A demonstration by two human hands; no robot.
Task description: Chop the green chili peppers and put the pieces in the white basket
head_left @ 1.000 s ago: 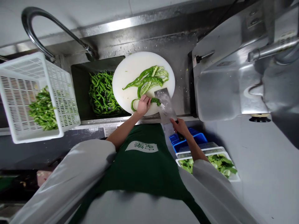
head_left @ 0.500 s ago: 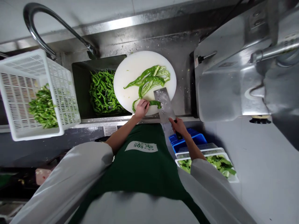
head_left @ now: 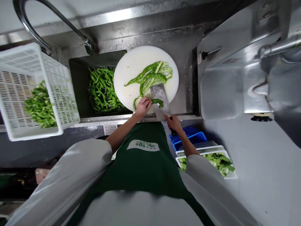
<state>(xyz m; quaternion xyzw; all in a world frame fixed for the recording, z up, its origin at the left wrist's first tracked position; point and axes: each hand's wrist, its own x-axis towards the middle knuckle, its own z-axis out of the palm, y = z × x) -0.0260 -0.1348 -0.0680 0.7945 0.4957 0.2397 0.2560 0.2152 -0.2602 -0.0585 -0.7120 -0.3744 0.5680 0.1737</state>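
On the round white cutting board (head_left: pixel 127 67), my left hand (head_left: pixel 143 107) is closed on a curved green chili pepper (head_left: pixel 157 101) near the front edge. My right hand (head_left: pixel 173 123) grips the black handle of a cleaver (head_left: pixel 160 94). The wide blade lies beneath or against the pepper's right end; exactly how they touch is hard to see. Several split green peppers (head_left: pixel 152 75), some with pale insides and seeds showing, lie behind the blade on the board.
Many whole green peppers (head_left: pixel 103 91) fill part of the sink basin (head_left: pixel 78 72) left of the board. A white basket (head_left: pixel 60 103) with cut greens stands farther left, under a curved faucet (head_left: pixel 63 20). Blue bins (head_left: pixel 199 137) and a white crate of leaves (head_left: pixel 219 163) sit low at right.
The cleaver has shifted left, so its blade now reaches under or along the pepper toward my left hand. My left hand keeps its hold on the pepper. The whole view has moved slightly.
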